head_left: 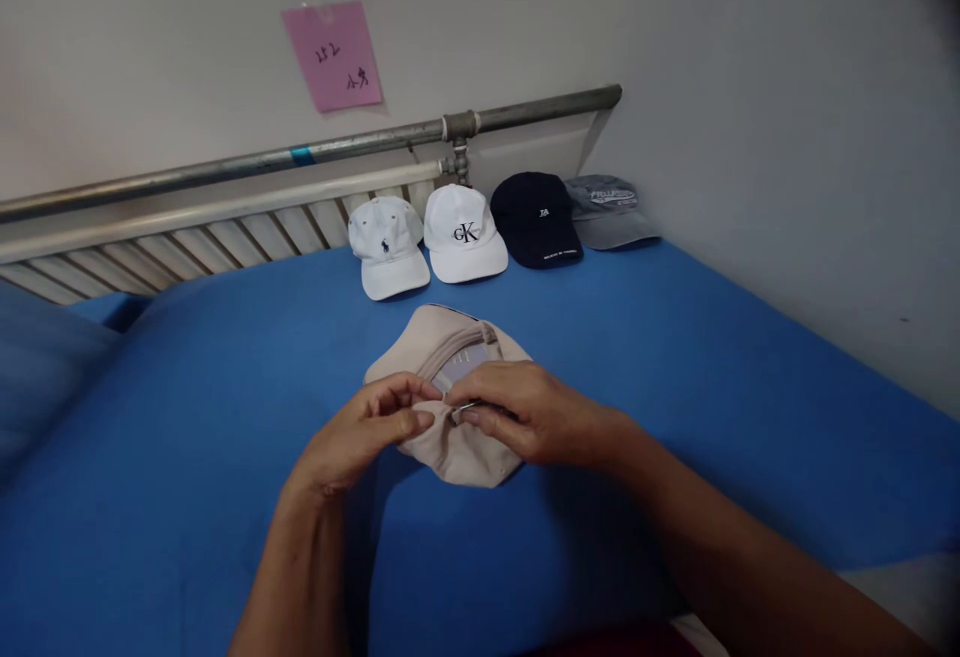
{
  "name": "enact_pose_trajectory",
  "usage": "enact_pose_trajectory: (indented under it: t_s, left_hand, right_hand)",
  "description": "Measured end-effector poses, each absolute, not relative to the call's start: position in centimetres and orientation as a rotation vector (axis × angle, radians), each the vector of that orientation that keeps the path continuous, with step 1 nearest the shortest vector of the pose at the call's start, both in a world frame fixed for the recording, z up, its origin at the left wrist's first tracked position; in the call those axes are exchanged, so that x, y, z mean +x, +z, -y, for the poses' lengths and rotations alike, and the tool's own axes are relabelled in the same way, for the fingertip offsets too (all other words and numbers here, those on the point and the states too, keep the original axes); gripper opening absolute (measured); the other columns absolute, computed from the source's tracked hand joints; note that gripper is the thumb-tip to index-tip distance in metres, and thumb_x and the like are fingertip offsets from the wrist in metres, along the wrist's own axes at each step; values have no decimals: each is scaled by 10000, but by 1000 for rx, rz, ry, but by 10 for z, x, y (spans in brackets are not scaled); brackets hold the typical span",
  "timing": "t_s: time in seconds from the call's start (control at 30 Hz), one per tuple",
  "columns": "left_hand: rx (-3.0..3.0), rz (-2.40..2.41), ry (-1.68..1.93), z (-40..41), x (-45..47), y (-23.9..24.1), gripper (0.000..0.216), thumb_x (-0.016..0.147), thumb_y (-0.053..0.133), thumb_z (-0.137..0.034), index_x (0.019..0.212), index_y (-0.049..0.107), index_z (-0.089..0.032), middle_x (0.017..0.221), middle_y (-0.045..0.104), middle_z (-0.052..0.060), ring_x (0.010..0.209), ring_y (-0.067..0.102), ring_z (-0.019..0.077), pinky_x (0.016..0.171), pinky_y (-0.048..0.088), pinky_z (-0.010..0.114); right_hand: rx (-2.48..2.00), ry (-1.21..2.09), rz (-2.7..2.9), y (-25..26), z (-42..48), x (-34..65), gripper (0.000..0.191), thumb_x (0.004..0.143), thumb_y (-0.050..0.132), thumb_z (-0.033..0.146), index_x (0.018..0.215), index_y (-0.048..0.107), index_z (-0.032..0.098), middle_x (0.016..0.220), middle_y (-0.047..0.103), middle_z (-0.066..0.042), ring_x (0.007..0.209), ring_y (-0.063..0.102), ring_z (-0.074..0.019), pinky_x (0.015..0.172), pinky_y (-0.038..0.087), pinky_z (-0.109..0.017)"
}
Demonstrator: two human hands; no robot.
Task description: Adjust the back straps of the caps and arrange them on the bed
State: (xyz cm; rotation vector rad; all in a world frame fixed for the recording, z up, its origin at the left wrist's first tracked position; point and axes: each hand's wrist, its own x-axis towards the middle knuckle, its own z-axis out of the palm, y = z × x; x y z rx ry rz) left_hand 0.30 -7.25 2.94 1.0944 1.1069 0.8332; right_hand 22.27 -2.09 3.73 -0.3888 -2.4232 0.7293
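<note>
A beige baseball cap (480,462) lies tipped over above the blue sheet, with its inside and sweatband facing up. My left hand (367,422) pinches the cap's edge between thumb and fingers. Close beside it, my right hand (525,407) is closed at the back opening, gripping the cap there. A thin, shiny piece (466,407) shows between the right thumb and fingers; whether it is the strap's buckle I cannot tell. The brim points away to the upper left. Part of the back edge is hidden under my fingers.
Behind stand a pale cap (394,272), a white cap (466,259), a black cap (536,222) and a grey cap (611,212) in a row. The blue sheet (247,367) reaches a white radiator (247,237) and a metal pipe (360,144). A pink note (334,57) hangs on the wall.
</note>
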Motion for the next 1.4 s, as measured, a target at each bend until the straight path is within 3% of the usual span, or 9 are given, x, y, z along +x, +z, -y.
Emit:
enact_pose_trajectory:
  t_s: [0.13,0.3,0.47,0.57,0.77,1.03,1.23,1.33,1.4]
  left_hand:
    - [1090,-1175,809,74,2,36,217,688,762,-288,779,626,-145,658,553,-31,590,452,71,557,340,201]
    - [1209,-1207,690,76,-5,40,270,750,718,-345,933,640,-163,765,580,-4,671,481,103,606,367,235]
    - [1277,-1083,792,79,-5,38,224,803,675,-326,713,565,-153,717,528,-12,690,465,103,635,359,238]
    - [1231,-1010,937,79,-1,33,188,817,668,-300,752,555,-165,828,572,0,765,502,107,680,381,232]
    - [1157,-1007,1011,77,0,25,172,791,704,-281,763,580,-165,629,506,-49,570,414,54,529,312,180]
    - [1013,-952,960,75,6,29,228,755,724,-242,949,613,-194,727,655,-3,619,562,96,592,384,210]
    - [958,-1047,949,74,10,28,200,760,710,-295,912,640,-187,604,593,-31,528,493,75,534,345,198]
    - [1054,-1128,1004,74,9,29,202,768,707,-326,921,668,-200,729,638,-3,650,550,112,606,402,222]
    - [1232,-1187,1078,74,10,31,174,804,667,-344,910,698,-209,906,663,35,844,582,162,742,443,260]
  right_hand:
    - [-414,779,2468,37,21,224,186,862,536,115,1017,624,162,914,664,-44,834,600,-143,763,464,-274]
    - [-385,791,2431,39,22,224,213,835,531,66,993,634,164,891,660,-41,829,600,-140,765,464,-271]
    - [-357,895,2329,47,23,227,184,835,535,84,956,642,173,886,672,-37,845,618,-139,780,477,-275]
    - [-383,965,2275,51,22,229,158,832,551,105,939,642,176,877,674,-30,854,626,-139,781,484,-277]
    - [-405,923,2268,50,22,229,172,819,551,90,940,644,168,872,673,-29,838,618,-135,786,482,-275]
    - [-411,873,2243,47,24,227,195,811,549,74,947,646,173,872,678,-33,844,624,-143,794,490,-290]
    - [-385,822,2225,44,25,222,194,834,529,81,960,645,172,884,685,-43,857,630,-146,795,502,-295]
    - [-402,794,2174,41,22,222,190,833,542,86,968,644,171,901,692,-48,885,632,-156,815,506,-307]
    - [-414,771,2129,40,21,222,182,840,548,98,979,641,170,927,694,-54,907,632,-162,828,507,-316]
